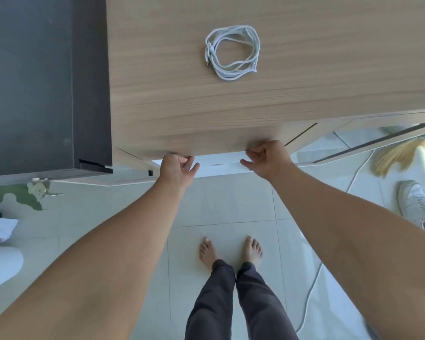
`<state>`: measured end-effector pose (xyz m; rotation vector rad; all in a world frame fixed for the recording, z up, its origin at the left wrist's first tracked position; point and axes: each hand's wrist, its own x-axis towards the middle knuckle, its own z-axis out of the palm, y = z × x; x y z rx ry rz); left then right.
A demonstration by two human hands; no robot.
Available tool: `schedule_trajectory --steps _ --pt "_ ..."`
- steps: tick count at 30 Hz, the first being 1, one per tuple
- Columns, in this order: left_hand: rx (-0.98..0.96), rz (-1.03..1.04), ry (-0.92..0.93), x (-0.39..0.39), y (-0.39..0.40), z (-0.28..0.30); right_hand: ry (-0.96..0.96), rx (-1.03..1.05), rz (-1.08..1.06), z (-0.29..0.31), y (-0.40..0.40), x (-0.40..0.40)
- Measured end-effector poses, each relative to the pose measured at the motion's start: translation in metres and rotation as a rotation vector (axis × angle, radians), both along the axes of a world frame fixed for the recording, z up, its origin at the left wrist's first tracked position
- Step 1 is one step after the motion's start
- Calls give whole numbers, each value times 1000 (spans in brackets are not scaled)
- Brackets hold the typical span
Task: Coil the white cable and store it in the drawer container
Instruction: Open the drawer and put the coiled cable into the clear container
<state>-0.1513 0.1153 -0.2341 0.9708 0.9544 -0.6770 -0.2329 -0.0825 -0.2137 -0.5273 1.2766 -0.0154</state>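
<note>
The white cable [232, 53] lies coiled in a loose ring on the light wooden cabinet top [329, 77], toward the back. My left hand [178, 170] and my right hand [268, 157] are both at the cabinet's front edge, well in front of the cable, fingers curled under the overhang on the drawer front. Between them a white strip of the drawer [219, 165] shows just below the edge, only slightly out. The drawer's inside is hidden.
A dark cabinet [42, 82] stands against the left side of the wooden one. A grey shoe [415, 204] and a straw broom [402, 153] lie on the tiled floor at the right, with a thin white cord [312, 290] trailing there. My bare feet stand below.
</note>
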Motion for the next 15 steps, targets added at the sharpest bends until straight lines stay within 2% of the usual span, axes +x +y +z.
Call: schedule_trajectory --steps 6,10,12,15 --pt "-41 24 -25 -14 7 -4 -33 36 -17 -4 7 -15" --pt "-5 -25 -2 -37 19 3 -64 52 72 -1 15 -44" --pt "59 -122 16 -53 26 6 -11 12 201 4 19 -60" --pt "287 -447 33 -73 31 24 159 -153 518 24 26 -82"
